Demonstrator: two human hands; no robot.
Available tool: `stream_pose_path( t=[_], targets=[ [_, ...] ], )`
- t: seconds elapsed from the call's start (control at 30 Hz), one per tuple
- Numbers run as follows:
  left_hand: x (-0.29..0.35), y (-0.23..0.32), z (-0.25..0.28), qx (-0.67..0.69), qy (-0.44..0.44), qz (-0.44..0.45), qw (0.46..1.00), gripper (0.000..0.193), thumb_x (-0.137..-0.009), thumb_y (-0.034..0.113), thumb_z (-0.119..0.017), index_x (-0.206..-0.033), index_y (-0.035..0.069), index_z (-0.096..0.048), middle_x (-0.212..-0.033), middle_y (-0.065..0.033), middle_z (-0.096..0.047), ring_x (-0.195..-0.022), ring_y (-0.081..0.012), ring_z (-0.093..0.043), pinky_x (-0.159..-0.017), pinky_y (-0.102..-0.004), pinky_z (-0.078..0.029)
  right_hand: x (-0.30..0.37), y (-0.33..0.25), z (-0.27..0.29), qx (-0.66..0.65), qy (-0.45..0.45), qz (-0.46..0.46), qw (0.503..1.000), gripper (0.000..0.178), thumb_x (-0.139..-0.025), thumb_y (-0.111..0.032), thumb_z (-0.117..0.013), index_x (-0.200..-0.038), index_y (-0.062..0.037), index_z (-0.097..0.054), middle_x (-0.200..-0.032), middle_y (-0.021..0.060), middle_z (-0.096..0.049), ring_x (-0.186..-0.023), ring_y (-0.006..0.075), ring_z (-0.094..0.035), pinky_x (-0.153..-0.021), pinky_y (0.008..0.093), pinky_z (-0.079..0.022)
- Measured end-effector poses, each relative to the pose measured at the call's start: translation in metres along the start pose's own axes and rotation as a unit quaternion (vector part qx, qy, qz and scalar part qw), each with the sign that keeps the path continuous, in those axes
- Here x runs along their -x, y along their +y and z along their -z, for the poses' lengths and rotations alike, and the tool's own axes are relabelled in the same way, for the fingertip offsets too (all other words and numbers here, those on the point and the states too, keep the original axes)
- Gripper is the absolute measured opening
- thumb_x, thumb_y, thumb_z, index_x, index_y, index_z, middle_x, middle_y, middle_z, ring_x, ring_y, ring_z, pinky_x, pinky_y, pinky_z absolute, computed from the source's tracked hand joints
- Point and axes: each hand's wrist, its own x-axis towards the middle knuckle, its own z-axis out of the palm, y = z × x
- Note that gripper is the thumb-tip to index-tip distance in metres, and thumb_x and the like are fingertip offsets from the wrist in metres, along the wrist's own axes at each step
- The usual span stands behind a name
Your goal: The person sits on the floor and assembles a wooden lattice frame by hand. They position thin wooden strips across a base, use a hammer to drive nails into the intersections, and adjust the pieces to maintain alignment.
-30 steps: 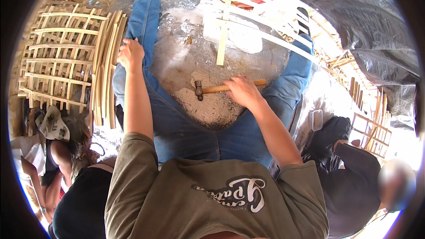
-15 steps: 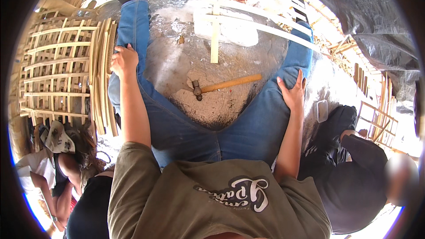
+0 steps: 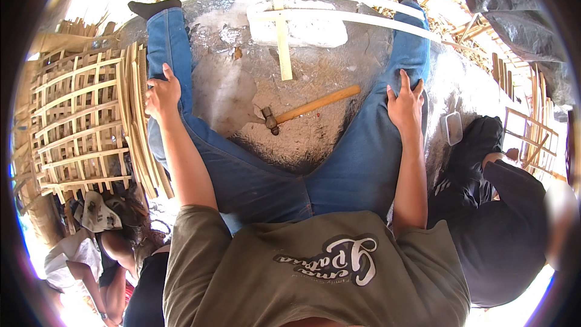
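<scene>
My left hand (image 3: 163, 94) rests on my left lower leg, its fingers apart and nothing in it. On my right knee lies my right hand (image 3: 406, 103), fingers spread and holding nothing. Between my legs, a hammer (image 3: 315, 106) with a wooden handle and a dark metal head lies on the ground, head toward the left. Beyond it, pale bamboo strips (image 3: 282, 46) are joined crosswise into a frame, its long strips reaching over my right shin. Neither hand touches the hammer or the strips.
Stacked bamboo lattice panels (image 3: 78, 124) stand at the left beside upright slats (image 3: 134, 109). At right sits a person in black (image 3: 496, 230), near a clear plastic container (image 3: 452, 128). Another person (image 3: 72, 260) is at lower left. Dark plastic sheeting (image 3: 514, 30) hangs at upper right.
My view has shifted slightly, so the surroundings sit a little differently. Both hands stay on my legs, with the right fingers changing their spread somewhat. The hammer lies in the same place.
</scene>
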Motion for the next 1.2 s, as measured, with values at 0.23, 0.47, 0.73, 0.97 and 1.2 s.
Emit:
stream_pose_path(
  t=[0.23, 0.47, 0.73, 0.97, 1.2],
  targets=[
    [-0.006, -0.003, -0.005, -0.027, -0.003, -0.006, 1.0, 0.092, -0.098, 0.07, -0.035, -0.157, -0.001, -0.028, -0.145, -0.0296, -0.05, -0.131, -0.0444, -0.053, -0.104, -0.0584, -0.042, -0.005, 0.01, -0.011, 0.028, 0.028, 0.052, 0.998, 0.051, -0.099, -0.036, -0.062, -0.147, -0.0255, -0.05, -0.153, 0.0432, -0.025, -0.135, 0.0622, -0.038, -0.108, 0.0578, -0.044],
    [-0.009, -0.004, -0.006, -0.026, -0.005, -0.007, 1.0, 0.093, -0.097, 0.07, -0.036, -0.157, -0.001, -0.029, -0.145, -0.0292, -0.05, -0.131, -0.044, -0.054, -0.104, -0.0589, -0.042, -0.002, 0.011, -0.013, 0.003, 0.051, 0.048, 0.998, 0.048, -0.1, -0.033, -0.061, -0.146, -0.0285, -0.05, -0.154, 0.0407, -0.027, -0.135, 0.0602, -0.039, -0.107, 0.058, -0.044],
    [-0.012, -0.003, -0.008, -0.03, -0.003, 0.0, 1.0, 0.094, -0.096, 0.071, -0.037, -0.157, 0.0, -0.028, -0.145, -0.0285, -0.05, -0.131, -0.0429, -0.054, -0.103, -0.0588, -0.041, 0.0, 0.011, -0.013, -0.021, 0.058, 0.048, 0.997, 0.049, -0.1, -0.03, -0.062, -0.147, -0.0293, -0.048, -0.156, 0.0392, -0.025, -0.135, 0.0609, -0.039, -0.106, 0.0589, -0.045],
    [-0.009, -0.002, -0.005, -0.015, 0.001, 0.004, 1.0, 0.093, -0.096, 0.07, -0.041, -0.156, 0.0, -0.031, -0.145, -0.0268, -0.051, -0.133, -0.0429, -0.051, -0.104, -0.0598, -0.04, 0.001, 0.01, -0.011, -0.028, 0.072, 0.063, 0.995, 0.048, -0.098, -0.025, -0.064, -0.145, -0.0289, -0.054, -0.154, 0.0404, -0.027, -0.137, 0.0578, -0.039, -0.112, 0.0568, -0.039],
    [0.015, 0.022, -0.003, 0.215, 0.288, -0.212, 0.909, 0.062, -0.095, 0.037, -0.065, -0.141, -0.002, -0.047, -0.138, -0.026, -0.054, -0.135, -0.041, -0.047, -0.11, -0.0605, -0.035, -0.002, 0.015, -0.016, -0.042, 0.109, 0.096, 0.989, 0.044, -0.096, -0.025, -0.068, -0.139, -0.0289, -0.062, -0.155, 0.0371, -0.031, -0.136, 0.0562, -0.041, -0.113, 0.0548, -0.039]
  ],
)
